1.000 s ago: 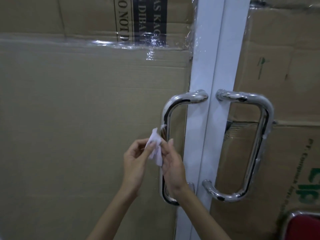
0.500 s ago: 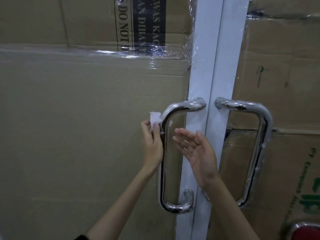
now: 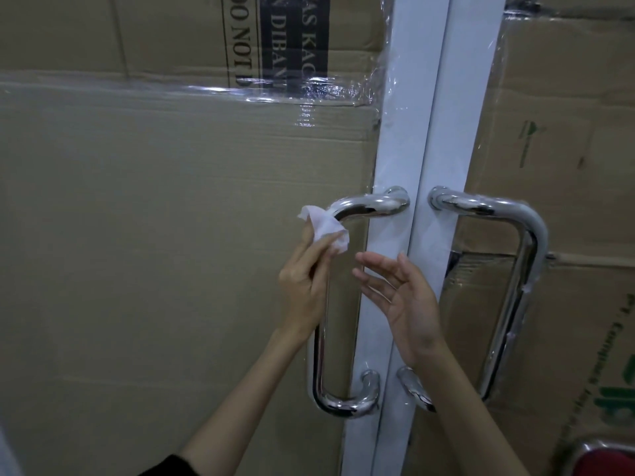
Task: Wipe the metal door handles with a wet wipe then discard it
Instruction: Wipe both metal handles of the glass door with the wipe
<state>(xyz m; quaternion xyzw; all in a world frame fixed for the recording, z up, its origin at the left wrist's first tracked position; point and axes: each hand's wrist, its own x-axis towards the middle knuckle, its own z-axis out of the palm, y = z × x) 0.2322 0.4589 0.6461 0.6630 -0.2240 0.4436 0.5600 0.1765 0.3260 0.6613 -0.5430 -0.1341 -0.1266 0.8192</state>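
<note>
At the upper bend of the left handle point(image 3: 347, 214), the left hand point(image 3: 304, 286) presses the wipe point(image 3: 324, 228), vertical bar running below; right hand point(image 3: 402, 297), released, hovers beside.

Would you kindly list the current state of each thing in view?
Wet wipe: crumpled, pressed on the left handle's upper bend.
Left handle: being wiped.
Right handle: untouched.
Left hand: grips the wipe.
Right hand: open, holding nothing.
Doors: closed.
</note>
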